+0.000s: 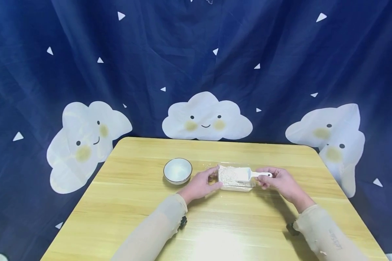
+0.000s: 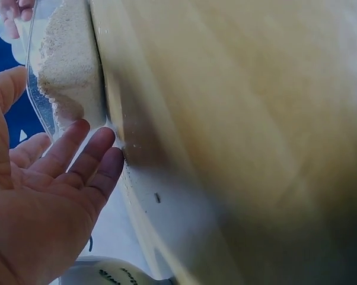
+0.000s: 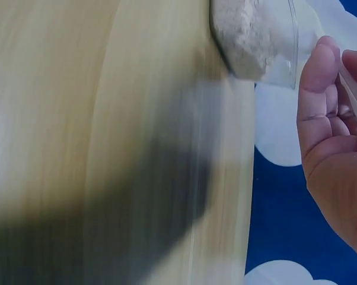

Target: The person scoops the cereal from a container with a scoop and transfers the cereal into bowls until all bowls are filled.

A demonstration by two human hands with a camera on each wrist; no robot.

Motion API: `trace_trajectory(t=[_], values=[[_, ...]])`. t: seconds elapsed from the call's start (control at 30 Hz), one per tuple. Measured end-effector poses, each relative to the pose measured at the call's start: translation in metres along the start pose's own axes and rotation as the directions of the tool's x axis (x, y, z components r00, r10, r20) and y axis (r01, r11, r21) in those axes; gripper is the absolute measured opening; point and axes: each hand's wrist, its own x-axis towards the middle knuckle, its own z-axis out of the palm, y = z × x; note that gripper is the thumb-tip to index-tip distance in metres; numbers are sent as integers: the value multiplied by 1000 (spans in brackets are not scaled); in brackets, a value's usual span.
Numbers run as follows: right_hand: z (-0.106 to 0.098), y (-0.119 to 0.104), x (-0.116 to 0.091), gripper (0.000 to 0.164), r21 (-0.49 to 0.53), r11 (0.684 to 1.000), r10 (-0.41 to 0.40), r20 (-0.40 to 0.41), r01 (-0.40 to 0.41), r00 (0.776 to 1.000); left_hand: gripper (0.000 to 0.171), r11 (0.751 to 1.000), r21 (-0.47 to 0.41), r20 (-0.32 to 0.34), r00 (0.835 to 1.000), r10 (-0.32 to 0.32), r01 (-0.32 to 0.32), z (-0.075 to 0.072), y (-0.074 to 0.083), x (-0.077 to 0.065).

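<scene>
A clear rectangular container (image 1: 236, 189) of pale flour (image 1: 227, 176) stands on the table. At its left end is my left hand (image 1: 200, 184), thumb toward the near corner and fingers toward the far one. The left wrist view shows those fingers (image 2: 86, 157) extended, with the tips right at the container's end wall. My right hand (image 1: 281, 182) pinches the handle of a white scoop (image 1: 245, 174) over the container's right side. Flour lies along the scoop's left end. In the right wrist view, thumb and forefinger close on the handle (image 3: 353, 98).
A white bowl (image 1: 178, 170) with a dark rim sits just left of the container, beyond my left hand. Specks of flour dot the wooden table (image 1: 143, 217) around the container. Behind the table's far edge hangs a dark blue curtain (image 1: 143, 65) with clouds.
</scene>
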Motion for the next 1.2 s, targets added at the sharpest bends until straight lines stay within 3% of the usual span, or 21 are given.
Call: trace_trajectory(t=[0.3,0.6,0.8,0.93,1.1,1.2], values=[[17,1,7,49,29,999,20,-8,-20,1000,82,1000,5,4,1000,-13,13,-2,6,-2],[11,18,4,48,228,973,30,6,-30,1000,80,1000,-4,0,1000,-14,14,-2,6,-2],[-1,31,0,27,456,890,-40,45,15,998,80,1000,-2,-3,1000,-9,9,0,5,-1],[-9,34,-4,32,571,820,-92,73,34,993,81,1000,0,-4,1000,-6,6,0,4,-1],[-17,34,-6,40,703,709,-156,85,52,984,81,1000,2,-2,1000,-2,2,0,4,-1],[-18,32,-6,41,743,667,-179,94,51,979,82,1000,5,-1,1000,-1,1,0,3,-2]])
